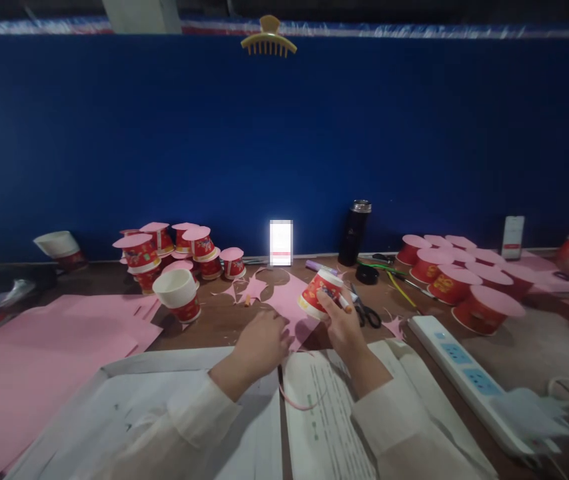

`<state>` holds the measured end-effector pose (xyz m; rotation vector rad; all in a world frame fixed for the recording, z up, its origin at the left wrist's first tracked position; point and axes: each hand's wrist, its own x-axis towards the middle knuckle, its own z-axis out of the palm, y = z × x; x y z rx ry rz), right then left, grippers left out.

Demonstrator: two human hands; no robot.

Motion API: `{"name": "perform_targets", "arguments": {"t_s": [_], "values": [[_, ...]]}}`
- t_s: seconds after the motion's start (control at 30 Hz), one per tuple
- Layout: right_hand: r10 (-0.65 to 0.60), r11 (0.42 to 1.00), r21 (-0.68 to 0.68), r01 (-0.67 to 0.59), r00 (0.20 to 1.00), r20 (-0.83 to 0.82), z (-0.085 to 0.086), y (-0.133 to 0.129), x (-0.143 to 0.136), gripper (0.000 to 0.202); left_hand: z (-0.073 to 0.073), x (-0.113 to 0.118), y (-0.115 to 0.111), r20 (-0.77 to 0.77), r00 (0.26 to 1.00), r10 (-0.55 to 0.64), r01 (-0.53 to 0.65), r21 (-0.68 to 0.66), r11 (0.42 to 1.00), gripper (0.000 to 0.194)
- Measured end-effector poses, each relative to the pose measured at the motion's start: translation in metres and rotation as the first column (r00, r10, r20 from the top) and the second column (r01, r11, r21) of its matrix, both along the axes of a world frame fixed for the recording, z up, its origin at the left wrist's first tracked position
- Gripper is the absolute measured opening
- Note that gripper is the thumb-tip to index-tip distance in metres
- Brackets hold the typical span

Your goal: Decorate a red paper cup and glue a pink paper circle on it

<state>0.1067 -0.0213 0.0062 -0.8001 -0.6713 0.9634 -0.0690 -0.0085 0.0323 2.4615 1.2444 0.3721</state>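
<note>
red, likely light and crushable, the cup (pixel 312 292) is grasped over the pink sheet (pixel 284 297) by the right hand (pixel 343 325), best gripped near its rim; any hold by the left hand (pixel 264 339) cannot be told.

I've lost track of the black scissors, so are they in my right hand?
No, the right hand grips a red paper cup, while the black scissors lie on the table to its right.

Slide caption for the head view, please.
Right hand holding a tilted red paper cup, left hand beside it, pink-topped cups on both sides.
</note>
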Motion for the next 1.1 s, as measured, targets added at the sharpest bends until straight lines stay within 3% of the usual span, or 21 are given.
{"name": "perform_targets", "arguments": {"t_s": [0.1, 0.23, 0.43, 0.63, 0.73, 0.83, 0.93, 1.0, 1.1], "values": [[0.007, 1.0, -0.016, -0.006, 0.999, 0.045, -0.002, -0.003, -0.001, 0.052, -0.006, -0.006, -0.002, -0.232, 0.972, -0.049, 0.072, 0.09, 0.993, 0.029], [0.033, 0.999, -0.035, -0.03, 0.995, 0.09, -0.002, -0.007, 0.0, 0.051, -0.014, -0.007, -0.005, -0.351, 0.933, -0.076, 0.124, 0.118, 0.985, 0.033], [0.057, 0.998, -0.041, -0.053, 0.991, 0.12, -0.003, -0.007, 0.003, 0.05, -0.022, -0.012, -0.001, -0.337, 0.936, -0.101, 0.166, 0.169, 0.972, 0.036], [0.006, 0.999, -0.033, -0.001, 0.99, 0.142, -0.008, -0.002, 0.009, 0.051, -0.039, -0.024, 0.033, -0.259, 0.951, -0.169, 0.221, 0.186, 0.957, 0.045], [-0.01, 0.999, -0.042, 0.017, 0.985, 0.172, -0.008, -0.002, 0.011, 0.053, -0.041, -0.028, 0.048, -0.217, 0.943, -0.251, 0.289, 0.166, 0.943, 0.051], [-0.026, 0.998, -0.047, 0.037, 0.977, 0.212, -0.004, -0.003, 0.01, 0.053, -0.028, -0.029, 0.051, -0.127, 0.96, -0.25, 0.269, 0.167, 0.949, 0.039], [-0.027, 0.998, -0.046, 0.041, 0.965, 0.261, 0.001, -0.004, 0.008, 0.055, -0.001, -0.027, 0.044, 0.141, 0.982, -0.126, 0.114, 0.094, 0.989, 0.032], [-0.044, 0.996, -0.054, 0.065, 0.945, 0.324, 0.001, -0.004, 0.006, 0.063, 0.018, -0.024, 0.038, 0.374, 0.927, 0.02, -0.02, -0.005, 1.0, 0.041], [-0.129, 0.978, -0.044, 0.202, 0.762, 0.634, -0.007, 0.001, 0.005, 0.077, 0.035, -0.016, 0.032, 0.582, 0.812, 0.052, 0.071, -0.187, 0.98, 0.079]]}}
